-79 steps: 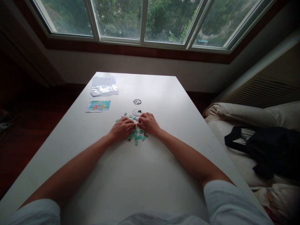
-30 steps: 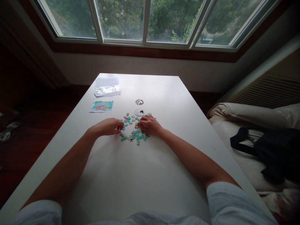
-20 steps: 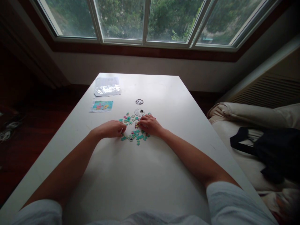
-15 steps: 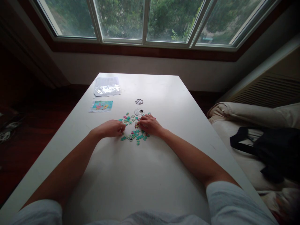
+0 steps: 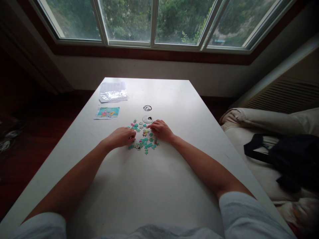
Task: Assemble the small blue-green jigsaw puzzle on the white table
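While left grip (image 5: pixel 122 136) curls and right grip (image 5: pixel 162 130) bends loosely (cannot tell whether either pinches anything), jigsaw pieces (image 5: pixel 149 145) lie scattered between them on worktop (image 5: pixel 142 186). Beyond left grip: plastic packet (image 5: pixel 113 95), contents indistinct.

The tabletop (image 5: pixel 149 179) looks smooth and faintly glossy, the plastic packet (image 5: pixel 113 95) crinkled and shiny.

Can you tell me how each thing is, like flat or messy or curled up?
Left hand: curled, beside the pieces; can't tell if holding one
Right hand: reaching over the pieces; can't tell if holding one
Puzzle pieces: spread out, messy
Picture: flat, face up
Shiny plastic: flat
Two circles: flat, apart
Dark cloth: crumpled
Window: letting daylight in
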Available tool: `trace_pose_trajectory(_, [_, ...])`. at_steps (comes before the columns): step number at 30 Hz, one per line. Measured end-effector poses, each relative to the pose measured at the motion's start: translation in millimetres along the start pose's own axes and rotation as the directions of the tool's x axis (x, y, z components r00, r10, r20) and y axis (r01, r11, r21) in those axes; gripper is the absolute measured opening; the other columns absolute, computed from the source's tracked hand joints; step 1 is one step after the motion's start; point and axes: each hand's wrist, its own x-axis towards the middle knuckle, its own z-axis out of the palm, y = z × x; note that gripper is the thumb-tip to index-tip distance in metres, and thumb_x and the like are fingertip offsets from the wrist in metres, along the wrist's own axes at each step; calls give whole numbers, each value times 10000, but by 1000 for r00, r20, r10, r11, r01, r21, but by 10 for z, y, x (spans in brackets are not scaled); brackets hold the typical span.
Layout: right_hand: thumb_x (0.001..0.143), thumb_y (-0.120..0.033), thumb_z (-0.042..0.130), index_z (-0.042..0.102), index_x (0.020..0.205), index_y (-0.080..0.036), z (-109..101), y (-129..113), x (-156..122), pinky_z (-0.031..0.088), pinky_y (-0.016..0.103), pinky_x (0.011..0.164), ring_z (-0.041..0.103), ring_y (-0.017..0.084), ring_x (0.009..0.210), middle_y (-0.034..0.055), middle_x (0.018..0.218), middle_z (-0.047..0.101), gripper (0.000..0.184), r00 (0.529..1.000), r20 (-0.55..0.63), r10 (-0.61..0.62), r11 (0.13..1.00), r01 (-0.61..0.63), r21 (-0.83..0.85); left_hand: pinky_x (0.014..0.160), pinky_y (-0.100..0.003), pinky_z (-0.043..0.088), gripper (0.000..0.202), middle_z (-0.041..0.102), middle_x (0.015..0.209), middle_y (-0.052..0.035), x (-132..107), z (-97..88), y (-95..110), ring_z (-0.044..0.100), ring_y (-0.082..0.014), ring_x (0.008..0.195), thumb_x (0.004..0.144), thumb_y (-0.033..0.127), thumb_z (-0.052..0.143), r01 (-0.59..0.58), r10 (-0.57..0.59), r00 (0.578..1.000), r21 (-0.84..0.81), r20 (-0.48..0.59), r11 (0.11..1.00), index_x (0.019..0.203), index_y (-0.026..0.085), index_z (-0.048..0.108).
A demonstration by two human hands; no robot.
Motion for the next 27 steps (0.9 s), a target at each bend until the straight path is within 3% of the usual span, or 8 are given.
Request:
trace_pose_trajectory(6, [967, -193, 522, 728, 1063, -237, 16, 37, -1, 393, 359, 927, 591, 206, 958, 56, 986, 726, 232, 999, -36, 27, 1000, -27, 9, 604, -276, 337, 64, 696, 791, -1, -34, -52, -23, 609, -177, 703, 836, 289, 588, -15, 20, 998, -78, 64, 997, 820, 250, 636])
trace_pose_trajectory(13, [961, -199, 538, 729, 1044, -235, 21, 39, -5, 397, 357, 913, 593, 204, 942, 52, 971, 727, 212, 999, -47, 11, 1000, -10, 11, 648, -271, 373, 217, 718, 851, 11, 23, 13, 36, 650, -191, 785, 884, 319, 561, 38, -37, 999, -66, 23, 997, 1083, 295, 644])
trace_pose_trajectory(20, [952, -182, 549, 732, 1039, -226, 16, 27, 0, 397, 349, 900, 592, 200, 924, 49, 961, 730, 208, 998, -57, 0, 1000, 0, 8, 671, -270, 399, 230, 727, 883, 2, 55, 50, 58, 659, -189, 809, 916, 325, 538, 44, -45, 999, -47, -27, 998, 1104, 302, 669])
trace_pose_trajectory(27, [944, -180, 577, 735, 1023, -226, 59, 71, 0, 397, 349, 881, 593, 203, 908, 54, 954, 732, 183, 997, -74, -20, 1000, 21, 8, 692, -258, 419, 245, 732, 860, 16, 38, -12, 60, 657, -178, 787, 905, 327, 561, 2, -2, 1000, -80, 6, 997, 1108, 313, 697])
